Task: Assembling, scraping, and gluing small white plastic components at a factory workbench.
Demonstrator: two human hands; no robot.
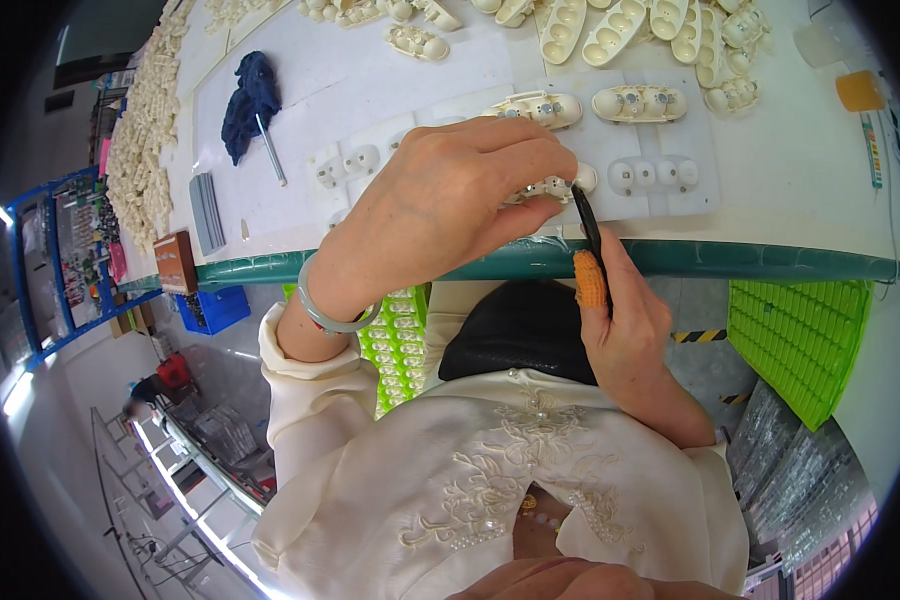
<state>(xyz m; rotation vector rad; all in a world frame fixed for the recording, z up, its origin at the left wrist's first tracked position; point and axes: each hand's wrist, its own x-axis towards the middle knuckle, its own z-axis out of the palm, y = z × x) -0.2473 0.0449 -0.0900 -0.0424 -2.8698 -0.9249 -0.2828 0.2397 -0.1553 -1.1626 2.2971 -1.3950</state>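
My left hand [455, 195] reaches across the bench edge, thumb and fingers closed around a cream plastic piece [583, 180] with rounded bulges and small metal bits. Its fingers hide much of that piece. From the right, my right hand [625, 310] grips slim black tweezers [589, 222], their tip touching or very near the same piece. An orange cover [590, 282] wraps one finger of that hand. Under the pieces lies a translucent white holder plate [705, 140] with oblong seats. A similar cream piece [640, 103] sits in it, and another [550, 108] is just beyond my left fingers.
Loose cream pieces [615, 30] pile up at the back, and a long heap [148, 150] lines the left. A blue cloth [252, 100], a metal rod [270, 152] and grey strips [207, 213] lie left. A green padded edge [760, 262] borders the bench; a green tray [800, 340] stands below right.
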